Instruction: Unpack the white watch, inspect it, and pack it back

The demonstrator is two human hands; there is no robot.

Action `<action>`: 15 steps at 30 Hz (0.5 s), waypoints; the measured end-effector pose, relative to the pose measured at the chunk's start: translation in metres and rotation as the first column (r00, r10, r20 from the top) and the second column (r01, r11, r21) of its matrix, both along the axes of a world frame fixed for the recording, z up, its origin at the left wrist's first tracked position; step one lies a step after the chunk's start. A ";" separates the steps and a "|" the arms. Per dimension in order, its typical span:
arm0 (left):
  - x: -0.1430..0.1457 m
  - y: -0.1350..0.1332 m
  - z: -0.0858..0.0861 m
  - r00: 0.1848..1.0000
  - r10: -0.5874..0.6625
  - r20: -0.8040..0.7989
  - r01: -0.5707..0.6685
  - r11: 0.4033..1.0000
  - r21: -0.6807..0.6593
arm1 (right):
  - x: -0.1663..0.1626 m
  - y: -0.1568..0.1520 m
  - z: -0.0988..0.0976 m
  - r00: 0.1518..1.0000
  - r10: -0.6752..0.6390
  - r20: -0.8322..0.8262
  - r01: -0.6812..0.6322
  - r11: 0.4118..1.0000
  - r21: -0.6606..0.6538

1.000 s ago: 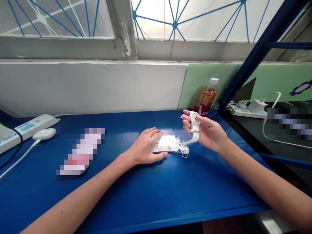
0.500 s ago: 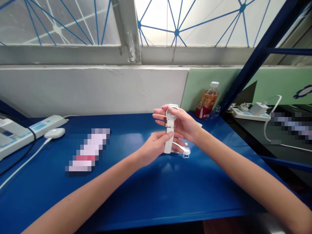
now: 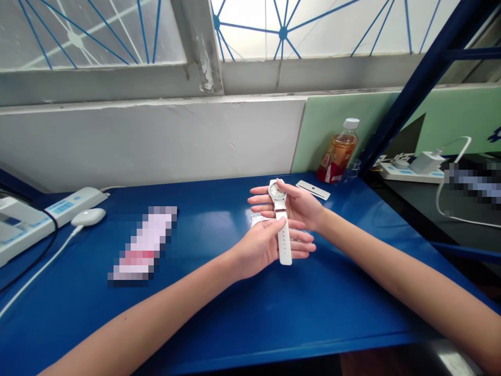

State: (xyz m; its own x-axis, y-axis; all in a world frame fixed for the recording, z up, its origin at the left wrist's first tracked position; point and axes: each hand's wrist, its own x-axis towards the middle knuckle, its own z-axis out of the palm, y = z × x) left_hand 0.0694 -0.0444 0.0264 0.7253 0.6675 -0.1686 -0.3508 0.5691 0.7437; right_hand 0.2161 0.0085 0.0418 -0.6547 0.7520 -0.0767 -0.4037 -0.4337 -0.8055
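A white wristwatch (image 3: 284, 237) lies across both palms above the blue table, its dial end away from me and its punched strap pointing toward me. My right hand (image 3: 301, 206) holds the dial end, thumb on the case and fingers stretched beneath. Under the strap is my left hand (image 3: 258, 245), thumb pressed on the band and fingers extended to the right. Partly hidden behind my hands, a small clear-and-white item (image 3: 255, 219) lies on the table; its kind I cannot make out. Beyond my right hand rests a flat white slotted card (image 3: 313, 189).
A drink bottle (image 3: 338, 151) stands at the back right by a blue metal post (image 3: 405, 86). On the left are a power strip (image 3: 76, 203), a white charging puck with cable (image 3: 89, 216) and a blurred-out phone-like object (image 3: 144, 245). The blue table (image 3: 219, 324) ends at a front edge.
The watch has tilted flatter and come slightly lower and nearer, so its dial and strap holes show. My left fingers have spread further right. The white card has come into view.
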 end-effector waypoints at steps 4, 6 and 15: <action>-0.001 -0.001 0.001 1.000 -0.018 -0.002 0.018 1.000 -0.009 | 0.001 0.002 0.000 1.000 -0.002 0.005 0.002 1.000 0.017; -0.001 0.000 0.002 0.999 0.016 -0.037 -0.016 1.000 0.001 | 0.002 0.004 0.000 1.000 -0.008 0.014 0.007 0.999 0.038; 0.000 0.008 0.007 0.991 0.084 -0.103 -0.085 0.996 0.003 | 0.009 0.008 -0.004 1.000 0.006 -0.026 -0.004 0.996 0.087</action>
State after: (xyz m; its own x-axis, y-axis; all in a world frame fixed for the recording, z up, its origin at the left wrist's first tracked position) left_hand 0.0694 -0.0360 0.0330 0.6450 0.7254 -0.2403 -0.3190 0.5414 0.7779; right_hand 0.2248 0.0165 0.0379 -0.6594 0.7518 0.0064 -0.4236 -0.3645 -0.8293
